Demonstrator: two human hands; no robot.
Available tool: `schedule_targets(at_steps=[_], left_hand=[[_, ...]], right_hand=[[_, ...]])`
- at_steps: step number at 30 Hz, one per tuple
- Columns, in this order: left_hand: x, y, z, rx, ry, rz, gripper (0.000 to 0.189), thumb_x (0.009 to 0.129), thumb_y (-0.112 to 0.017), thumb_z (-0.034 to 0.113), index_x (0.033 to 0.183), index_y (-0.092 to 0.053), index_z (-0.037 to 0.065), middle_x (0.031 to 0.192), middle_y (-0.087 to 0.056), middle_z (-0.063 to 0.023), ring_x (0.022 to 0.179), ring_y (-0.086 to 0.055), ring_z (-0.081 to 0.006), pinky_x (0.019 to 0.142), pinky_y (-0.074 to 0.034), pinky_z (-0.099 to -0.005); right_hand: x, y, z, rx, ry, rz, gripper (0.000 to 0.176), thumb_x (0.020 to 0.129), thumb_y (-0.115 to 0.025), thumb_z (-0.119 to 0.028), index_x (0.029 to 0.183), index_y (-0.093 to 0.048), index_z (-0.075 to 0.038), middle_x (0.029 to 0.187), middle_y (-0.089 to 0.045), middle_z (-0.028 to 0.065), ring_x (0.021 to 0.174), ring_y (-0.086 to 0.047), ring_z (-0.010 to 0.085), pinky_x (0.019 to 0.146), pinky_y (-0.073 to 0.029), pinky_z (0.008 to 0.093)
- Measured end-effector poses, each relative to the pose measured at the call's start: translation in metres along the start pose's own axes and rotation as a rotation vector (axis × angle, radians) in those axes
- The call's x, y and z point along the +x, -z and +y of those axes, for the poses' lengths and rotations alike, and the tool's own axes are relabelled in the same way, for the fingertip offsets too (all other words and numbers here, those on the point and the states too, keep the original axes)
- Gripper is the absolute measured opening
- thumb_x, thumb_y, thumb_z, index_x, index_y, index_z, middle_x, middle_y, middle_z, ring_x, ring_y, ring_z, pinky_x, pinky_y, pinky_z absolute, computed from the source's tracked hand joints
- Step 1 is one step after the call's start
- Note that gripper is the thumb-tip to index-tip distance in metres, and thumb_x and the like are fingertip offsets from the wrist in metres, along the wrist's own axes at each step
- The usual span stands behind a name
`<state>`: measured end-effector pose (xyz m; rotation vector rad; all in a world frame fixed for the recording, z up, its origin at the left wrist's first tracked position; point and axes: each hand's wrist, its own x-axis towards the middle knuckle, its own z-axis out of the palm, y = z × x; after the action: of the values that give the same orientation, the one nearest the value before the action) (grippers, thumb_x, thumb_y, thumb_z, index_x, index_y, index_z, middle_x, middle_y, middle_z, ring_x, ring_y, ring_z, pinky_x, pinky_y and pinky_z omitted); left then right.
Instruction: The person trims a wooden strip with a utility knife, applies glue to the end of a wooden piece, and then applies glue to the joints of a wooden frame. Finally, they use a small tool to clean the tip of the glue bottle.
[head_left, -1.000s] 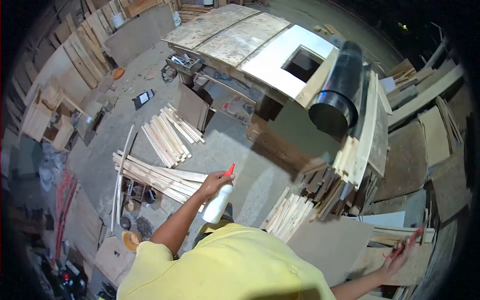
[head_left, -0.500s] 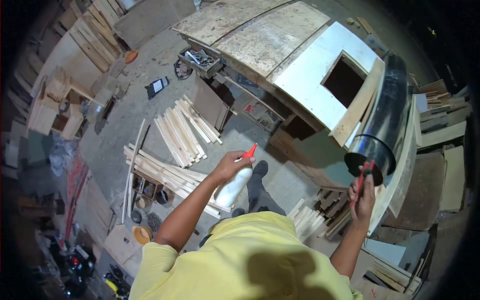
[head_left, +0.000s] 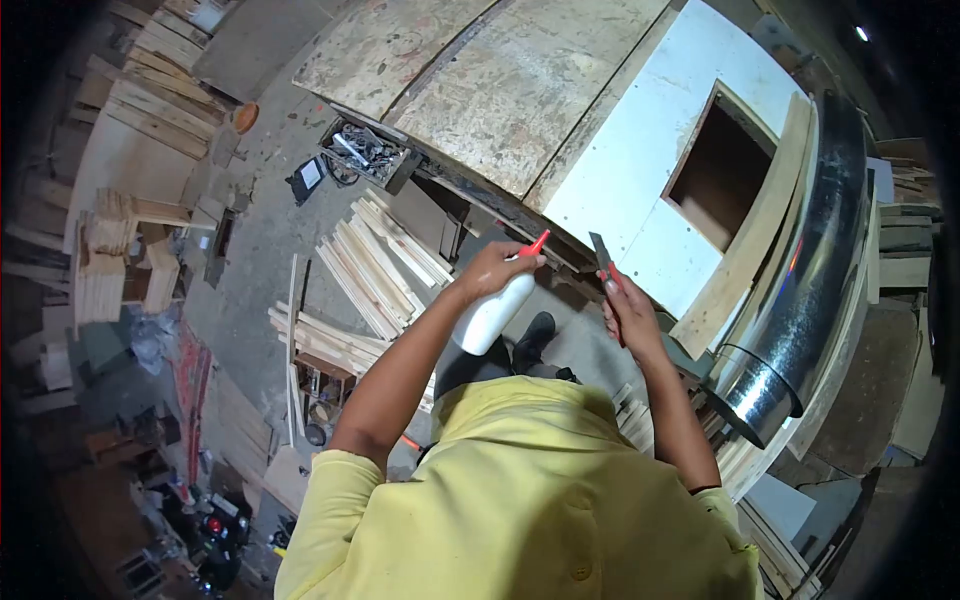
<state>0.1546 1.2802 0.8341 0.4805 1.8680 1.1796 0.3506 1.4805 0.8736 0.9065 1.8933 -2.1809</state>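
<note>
My left hand [head_left: 495,268] grips a white glue bottle [head_left: 492,312] near its red nozzle [head_left: 536,243], which points up and to the right. My right hand [head_left: 627,308] holds a red-handled utility knife [head_left: 603,258] with its grey blade pointing up. Both hands are raised close together in front of my yellow shirt, at the near edge of the workbench [head_left: 500,90]. A white board [head_left: 650,180] with a square cut-out lies on the bench just beyond the knife.
A rolled metal sheet [head_left: 815,290] and a wooden plank [head_left: 750,240] lie at the bench's right end. Bundles of wood slats [head_left: 380,260] lie on the concrete floor to the left. A tray of metal parts [head_left: 362,152] hangs under the bench. Wood scraps are piled right.
My right hand has swung left from beside the metal roll to meet my left hand. The view has shifted closer to the workbench. My left hand has risen with the bottle.
</note>
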Motion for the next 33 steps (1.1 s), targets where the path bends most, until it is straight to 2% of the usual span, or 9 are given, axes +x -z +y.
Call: schedule_targets(at_steps=[4,6,10,12,15,16,19,26,33], left_hand=[[0.044,0.011,0.001,0.022,0.005,-0.048,0.047,0.083,-0.072,0.049,0.096,-0.073,0.003,0.082,-0.068,-0.0061,0.073,-0.061,-0.0142,0.068,-0.048,-0.0298],[0.061,0.018,0.0,0.05,0.118,-0.149,0.047,0.082,-0.072,0.05,0.095,-0.073,0.004,0.081,-0.068,-0.0054,0.073,-0.061,-0.0139,0.068,-0.048,-0.0299],[0.069,0.03,0.005,0.11,0.132,-0.205,0.048,0.082,-0.072,0.05,0.094,-0.073,0.004,0.08,-0.068,-0.0052,0.072,-0.06,-0.0137,0.068,-0.048,-0.03],[0.08,0.038,0.003,0.125,0.142,-0.337,0.053,0.08,-0.073,0.052,0.105,-0.074,0.005,0.089,-0.07,-0.0098,0.084,-0.061,-0.016,0.078,-0.049,-0.0316],[0.08,0.045,0.013,0.084,0.18,-0.386,0.055,0.08,-0.073,0.053,0.106,-0.073,0.005,0.092,-0.07,-0.0096,0.084,-0.061,-0.0162,0.08,-0.049,-0.0318],[0.081,0.045,0.009,0.081,0.19,-0.394,0.055,0.08,-0.073,0.053,0.106,-0.073,0.005,0.092,-0.07,-0.0096,0.084,-0.061,-0.0162,0.08,-0.049,-0.0318],[0.087,0.046,0.009,0.001,0.123,-0.394,0.043,0.081,-0.075,0.049,0.09,-0.074,0.007,0.077,-0.066,-0.0026,0.07,-0.059,-0.0116,0.066,-0.048,-0.0283],[0.094,0.048,0.001,-0.032,0.158,-0.465,0.037,0.083,-0.074,0.046,0.082,-0.071,0.008,0.072,-0.063,0.001,0.066,-0.056,-0.0091,0.062,-0.045,-0.0272],[0.094,0.047,0.003,-0.023,0.186,-0.457,0.037,0.083,-0.074,0.045,0.082,-0.07,0.008,0.072,-0.063,0.0008,0.065,-0.056,-0.0098,0.062,-0.045,-0.0275]], right_hand=[[0.041,-0.016,0.006,-0.003,0.028,0.004,0.031,0.103,-0.048,-0.028,0.122,-0.053,-0.003,0.07,-0.05,-0.0004,0.053,-0.045,0.0073,0.048,-0.04,0.0232],[0.055,-0.022,0.011,0.011,0.03,0.049,0.028,0.103,-0.046,-0.025,0.117,-0.054,-0.001,0.07,-0.05,0.0009,0.053,-0.045,0.0078,0.048,-0.04,0.0241],[0.078,-0.031,0.019,-0.182,0.018,0.127,0.029,0.101,-0.049,-0.032,0.101,-0.055,-0.003,0.069,-0.051,0.0016,0.053,-0.045,0.0101,0.05,-0.039,0.0285],[0.084,-0.036,0.025,-0.245,-0.019,0.154,0.03,0.1,-0.049,-0.033,0.102,-0.055,-0.003,0.07,-0.052,0.004,0.057,-0.049,0.0135,0.054,-0.041,0.03],[0.092,-0.047,0.021,-0.383,-0.067,0.19,0.032,0.1,-0.051,-0.034,0.103,-0.055,-0.003,0.07,-0.055,0.0089,0.065,-0.057,0.0203,0.061,-0.044,0.0328],[0.091,-0.052,0.018,-0.435,0.053,0.229,0.03,0.1,-0.052,-0.033,0.104,-0.055,-0.004,0.072,-0.058,0.0119,0.067,-0.059,0.0242,0.063,-0.046,0.0347],[0.094,-0.06,0.017,-0.521,0.239,0.293,0.027,0.099,-0.056,-0.03,0.108,-0.055,-0.005,0.076,-0.062,0.0165,0.071,-0.064,0.0315,0.065,-0.048,0.0385],[0.096,-0.061,0.019,-0.603,0.347,0.281,0.021,0.097,-0.058,-0.022,0.108,-0.051,-0.004,0.084,-0.065,0.0236,0.08,-0.064,0.0456,0.065,-0.05,0.0475],[0.095,-0.061,0.012,-0.599,0.378,0.261,0.022,0.097,-0.058,-0.021,0.104,-0.048,-0.003,0.085,-0.065,0.0255,0.081,-0.063,0.0476,0.063,-0.049,0.0506]])
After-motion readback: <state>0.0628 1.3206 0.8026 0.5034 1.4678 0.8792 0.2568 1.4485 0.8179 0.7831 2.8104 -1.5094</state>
